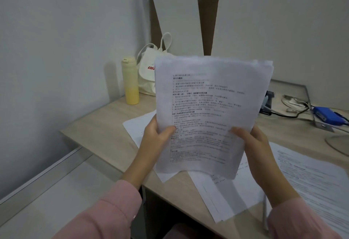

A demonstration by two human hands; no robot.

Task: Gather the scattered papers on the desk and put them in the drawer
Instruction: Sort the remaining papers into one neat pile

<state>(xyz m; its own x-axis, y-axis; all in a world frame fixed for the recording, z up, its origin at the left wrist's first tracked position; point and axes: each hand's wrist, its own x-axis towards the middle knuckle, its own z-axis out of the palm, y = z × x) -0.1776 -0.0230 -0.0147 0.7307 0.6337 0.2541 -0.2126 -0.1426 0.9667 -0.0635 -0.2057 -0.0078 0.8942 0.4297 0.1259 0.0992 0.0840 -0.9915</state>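
**Both hands hold up a stack of papers**

The left hand [154,136] and the right hand [253,144] grip the stack of papers [211,110] by its sides, thumbs on the front. The stack is up in the air over the desk [105,125]. More loose sheets [311,180] lie flat on the desk below. A yellow bottle [130,80] and a white bag [149,72] stand at the back.

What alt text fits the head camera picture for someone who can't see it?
A left hand and a right hand hold a stack of printed papers upright over a wooden desk. More sheets lie on the desk, with a yellow bottle and white bag behind.
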